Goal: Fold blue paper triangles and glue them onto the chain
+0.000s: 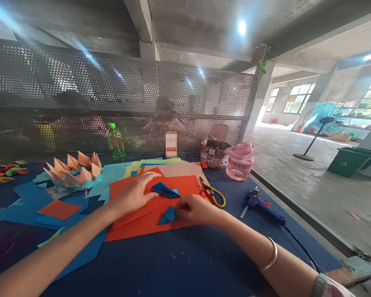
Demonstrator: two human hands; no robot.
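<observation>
My right hand pinches a small folded blue paper piece against a stack of orange paper sheets. My left hand rests open on the orange sheets, its fingertips close beside a second folded blue piece. I cannot tell if those fingers touch it. At the left of the table stands a pale orange folded paper crown on loose blue sheets. A small orange square lies on the blue paper.
Yellow-handled scissors lie right of the paper, near a blue glue gun with its cord. Behind stand a green bottle, a woven basket and a pink plastic jar. A perforated metal screen rises behind the table.
</observation>
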